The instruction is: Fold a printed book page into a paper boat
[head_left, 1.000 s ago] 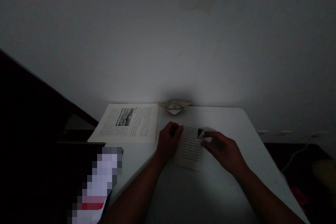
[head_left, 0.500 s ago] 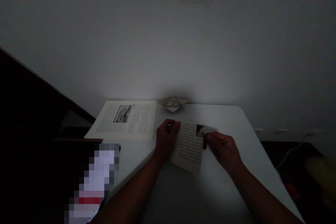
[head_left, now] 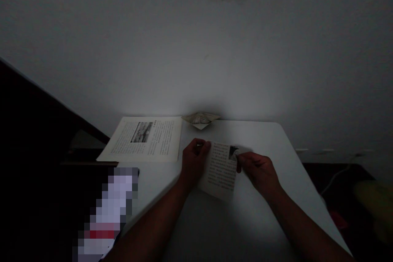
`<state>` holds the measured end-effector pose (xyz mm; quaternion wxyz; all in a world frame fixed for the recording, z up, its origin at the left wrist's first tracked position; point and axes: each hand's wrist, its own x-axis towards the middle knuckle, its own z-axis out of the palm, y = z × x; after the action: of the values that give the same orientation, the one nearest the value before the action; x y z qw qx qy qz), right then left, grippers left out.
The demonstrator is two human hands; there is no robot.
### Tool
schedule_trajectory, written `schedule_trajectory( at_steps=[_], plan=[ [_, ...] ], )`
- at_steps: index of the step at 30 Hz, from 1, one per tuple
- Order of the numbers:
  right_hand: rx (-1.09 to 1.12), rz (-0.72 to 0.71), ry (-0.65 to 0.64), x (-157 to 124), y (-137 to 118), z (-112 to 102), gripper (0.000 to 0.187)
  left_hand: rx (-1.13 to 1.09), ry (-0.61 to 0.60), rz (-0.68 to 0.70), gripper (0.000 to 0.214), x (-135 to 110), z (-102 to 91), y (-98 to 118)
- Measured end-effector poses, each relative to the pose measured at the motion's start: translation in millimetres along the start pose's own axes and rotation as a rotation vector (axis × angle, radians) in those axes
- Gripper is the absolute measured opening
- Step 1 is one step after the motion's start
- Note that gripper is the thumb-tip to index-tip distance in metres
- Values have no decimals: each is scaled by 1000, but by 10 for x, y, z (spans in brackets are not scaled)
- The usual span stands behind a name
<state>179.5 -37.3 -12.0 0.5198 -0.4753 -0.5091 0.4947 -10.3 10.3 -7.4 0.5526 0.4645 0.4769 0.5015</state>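
Between my hands is a printed sheet of paper (head_left: 221,172), with rows of text and a small dark picture at its upper right. My left hand (head_left: 195,161) pinches its left edge near the top, thumb on the face. On the other side, my right hand (head_left: 258,170) pinches the right edge beside the picture. The sheet is held tilted above the white table (head_left: 254,135). Just beyond it, by the wall, stands a folded paper boat (head_left: 201,120).
Flat printed pages (head_left: 166,139) lie at the table's back left corner. A pixelated bright object (head_left: 113,208) is at the left edge. The wall (head_left: 196,57) rises directly behind the table. A pale cable (head_left: 334,180) hangs at the right, near a dim yellowish shape (head_left: 374,200).
Both hands keep their pinch on the sheet, which has barely moved. The whole view has shifted slightly.
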Motion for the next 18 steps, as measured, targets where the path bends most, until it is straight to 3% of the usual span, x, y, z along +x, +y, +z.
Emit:
schedule_trajectory(
  at_steps=[18],
  plan=[
    [12, 12, 14, 8, -12, 10, 22, 5, -3, 3, 28, -7, 8, 20]
  ],
)
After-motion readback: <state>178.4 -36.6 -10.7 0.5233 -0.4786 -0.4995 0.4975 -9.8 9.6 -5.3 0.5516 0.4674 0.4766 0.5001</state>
